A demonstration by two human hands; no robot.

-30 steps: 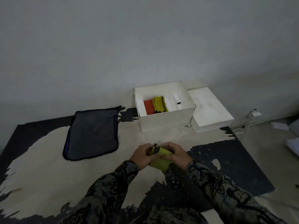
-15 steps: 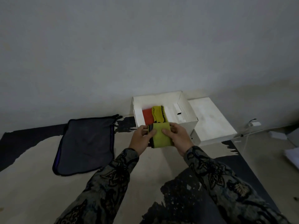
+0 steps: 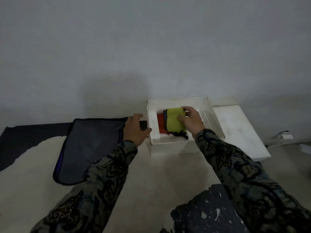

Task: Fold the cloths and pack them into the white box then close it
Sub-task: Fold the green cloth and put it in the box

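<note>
— Head camera looks down at my two hands; what do you see in the white box [image 3: 170, 149]?

— Head view shows the box open, standing on the floor near the wall. My right hand [image 3: 191, 120] is inside it. This hand is clenched around a folded yellow-green cloth [image 3: 175, 121], thumb on top and the other fingers at the far edge. The cloth is low in the box, lying over other cloths.

— Which other cloths?

— A folded red cloth [image 3: 161, 122] sits just to the left of the yellow-green one, touching it. Between them I see a dark grey edge, and at the near end some dark fabric sticks out from under. I cannot tell if that belongs to another cloth.

— And my left hand [image 3: 136, 128]?

— It is outside the box, at the left wall. The thumb touches the near left corner of the box, and the fingers are spread loosely over a small dark thing that I cannot identify. The hand grips nothing that I can see.

— Where is the lid?

— The white lid [image 3: 235, 132] lies flat on the floor, just beside the right wall of the box.

— Is any cloth unfolded?

— Yes, a dark grey cloth [image 3: 87, 145] with a purple border lies spread flat on the floor, left of the box. My left sleeve covers its right edge. The floor covering [image 3: 151, 182] under everything is pale with black patches.
</note>
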